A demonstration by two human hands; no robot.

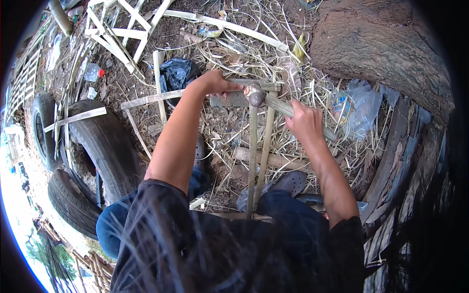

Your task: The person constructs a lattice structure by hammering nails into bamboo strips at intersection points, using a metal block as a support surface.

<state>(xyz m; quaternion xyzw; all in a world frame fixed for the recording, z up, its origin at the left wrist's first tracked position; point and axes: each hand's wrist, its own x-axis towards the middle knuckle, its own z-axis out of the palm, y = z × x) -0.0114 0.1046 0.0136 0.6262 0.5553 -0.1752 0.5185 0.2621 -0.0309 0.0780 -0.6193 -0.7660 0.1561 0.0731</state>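
Left hand (215, 84): clasped on horizontal bamboo strip (161, 96), running left-right | Right hand (305, 119): gripped around hammer handle (288, 110), angled up-left | Hammer head (255, 95): set at the strip's joint with two upright slats (259, 156), just beside the left fingertips.

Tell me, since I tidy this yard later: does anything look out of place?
Litter lies among the dry straw: a clear plastic bottle with a red cap on the dirt at upper left, a crumpled black plastic bag beyond the left hand, and a clear plastic bag past the right hand.
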